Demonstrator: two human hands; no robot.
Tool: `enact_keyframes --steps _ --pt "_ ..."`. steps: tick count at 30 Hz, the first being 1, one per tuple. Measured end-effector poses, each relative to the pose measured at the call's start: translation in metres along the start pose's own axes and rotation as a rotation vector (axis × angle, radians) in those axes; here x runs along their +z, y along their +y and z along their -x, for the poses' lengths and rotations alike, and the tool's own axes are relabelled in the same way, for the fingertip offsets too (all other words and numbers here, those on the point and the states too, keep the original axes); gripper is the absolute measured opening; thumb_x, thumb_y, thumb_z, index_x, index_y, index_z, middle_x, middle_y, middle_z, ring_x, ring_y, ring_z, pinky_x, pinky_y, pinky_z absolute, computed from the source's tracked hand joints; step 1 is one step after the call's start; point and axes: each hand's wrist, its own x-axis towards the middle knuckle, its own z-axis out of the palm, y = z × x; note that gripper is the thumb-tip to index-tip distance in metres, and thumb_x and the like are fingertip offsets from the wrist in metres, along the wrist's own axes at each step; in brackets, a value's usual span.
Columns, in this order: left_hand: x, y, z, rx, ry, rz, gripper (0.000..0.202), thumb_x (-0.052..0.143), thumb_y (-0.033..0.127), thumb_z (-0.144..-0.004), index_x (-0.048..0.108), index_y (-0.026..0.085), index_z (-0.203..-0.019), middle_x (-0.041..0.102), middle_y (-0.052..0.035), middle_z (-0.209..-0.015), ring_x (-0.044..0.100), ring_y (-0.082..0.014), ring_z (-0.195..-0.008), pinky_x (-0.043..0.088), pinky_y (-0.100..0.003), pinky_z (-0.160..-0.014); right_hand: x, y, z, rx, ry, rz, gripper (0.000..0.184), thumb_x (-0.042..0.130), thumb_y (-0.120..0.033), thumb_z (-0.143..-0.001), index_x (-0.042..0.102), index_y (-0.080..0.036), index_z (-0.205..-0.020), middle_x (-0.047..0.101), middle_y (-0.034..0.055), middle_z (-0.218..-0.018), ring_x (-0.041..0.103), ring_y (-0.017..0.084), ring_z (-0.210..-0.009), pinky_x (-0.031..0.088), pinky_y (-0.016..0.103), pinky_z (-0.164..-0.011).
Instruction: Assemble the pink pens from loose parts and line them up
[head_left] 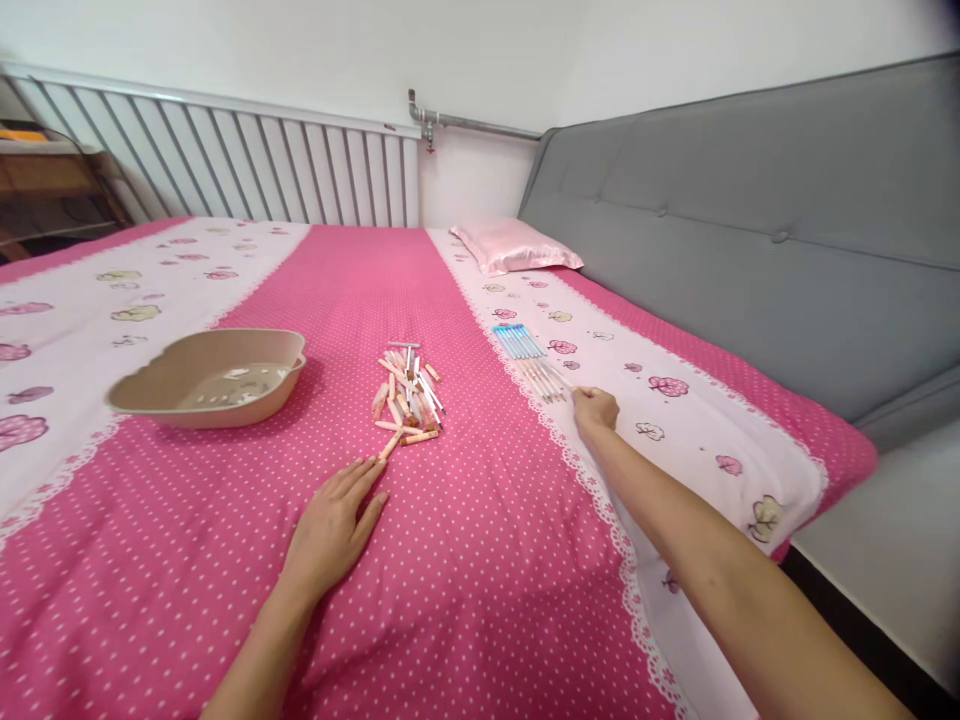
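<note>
My left hand [334,525] lies flat and open on the pink dotted bedsheet [465,560], fingers stretched toward a loose pile of pens and pen caps [407,395] just beyond the fingertips. My right hand [596,408] reaches out to the right, fingers curled at the near end of a neat row of blue-capped pens [529,358] laid side by side on the white floral strip. Whether it grips one of them is hidden by the fingers.
A beige heart-shaped basin [214,378] sits on the bed at the left. A pink pillow [514,245] lies at the far end. A grey padded headboard [750,220] runs along the right, a white slatted rail [225,160] behind.
</note>
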Motion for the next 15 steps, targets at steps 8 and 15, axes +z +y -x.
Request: enact_keyframes --steps 8,15 --pt "-0.0012 0.0010 -0.0008 -0.007 -0.017 -0.015 0.052 0.035 0.047 -0.090 0.052 0.017 -0.128 0.057 -0.0078 -0.127 0.050 -0.0250 -0.120 0.040 -0.043 -0.103 0.0033 -0.0025 -0.0012 0.035 -0.046 0.064 0.030 0.063 -0.039 -0.065 0.074 -0.024 -0.087 0.071 0.0130 -0.088 0.063 0.028 -0.077 0.045 0.038 -0.066" --pt "-0.0013 0.0013 -0.0005 -0.008 -0.015 -0.014 0.052 0.035 0.047 -0.090 0.052 0.016 -0.128 0.058 -0.0081 -0.127 0.051 -0.0251 -0.120 0.041 -0.043 -0.103 0.0029 -0.0016 0.0017 0.014 -0.081 0.088 0.030 0.063 -0.040 -0.066 0.075 -0.024 -0.088 0.071 0.0129 -0.087 0.063 0.027 -0.076 0.045 0.037 -0.066"
